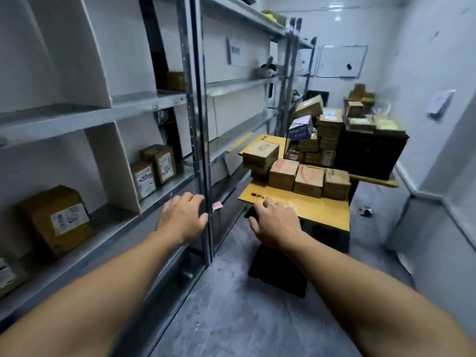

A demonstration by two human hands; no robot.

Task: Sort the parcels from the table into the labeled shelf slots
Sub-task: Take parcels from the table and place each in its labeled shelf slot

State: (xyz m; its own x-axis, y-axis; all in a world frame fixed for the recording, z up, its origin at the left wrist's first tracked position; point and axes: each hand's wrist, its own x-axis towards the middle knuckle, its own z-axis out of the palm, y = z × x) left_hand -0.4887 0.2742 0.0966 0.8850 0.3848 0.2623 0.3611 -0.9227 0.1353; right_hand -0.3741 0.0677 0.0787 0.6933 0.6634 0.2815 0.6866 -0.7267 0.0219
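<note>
Empty and loosely spread, a person's left hand point(183, 218) and right hand point(276, 224) reach toward brown cardboard parcels point(309, 177) stacked on the yellow wooden table point(323, 210), seemingly to fetch another for the grey metal shelf point(144, 105) alongside, which holds several.

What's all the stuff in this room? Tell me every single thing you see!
shelf: one long run, grey metal, along the left
boxes on the shelf: at least four, brown, most with white labels, in the slots
table: one, yellow top, just past the shelf
boxes on the table: many, brown, a row of three in front, piles behind
crate: one, black, back right on the table, boxes on top
whiteboard: one, white, on the far wall
floor: grey, underfoot
left hand: one, fingers loose, holding nothing, by the shelf post
right hand: one, fingers loose, at the table's front edge
</note>
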